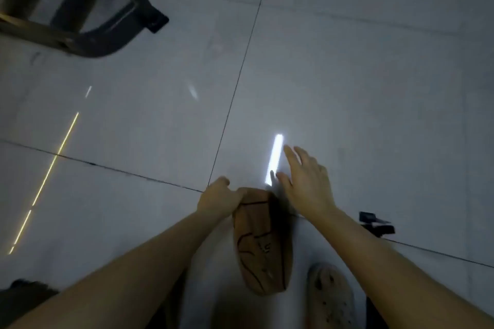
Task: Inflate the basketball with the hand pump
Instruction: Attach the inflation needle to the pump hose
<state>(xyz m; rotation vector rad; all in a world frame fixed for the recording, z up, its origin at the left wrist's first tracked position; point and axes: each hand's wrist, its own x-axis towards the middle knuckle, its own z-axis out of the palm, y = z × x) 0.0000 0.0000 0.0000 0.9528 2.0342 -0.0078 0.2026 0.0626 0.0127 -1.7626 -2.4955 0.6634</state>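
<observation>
Basketball [263, 246], deflated flat: held upright over the floor [347, 61] by its top edge in the closed left grip [217, 201], likely for valve access; right grip [307, 181] spread, empty.

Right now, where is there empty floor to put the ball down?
Bare floor stretches ahead of the right hand, right of the dark frame. Another bare patch lies left of the left hand. It is crowded near the feet: the flat basketball, the shoe and a black object at the right.
</observation>
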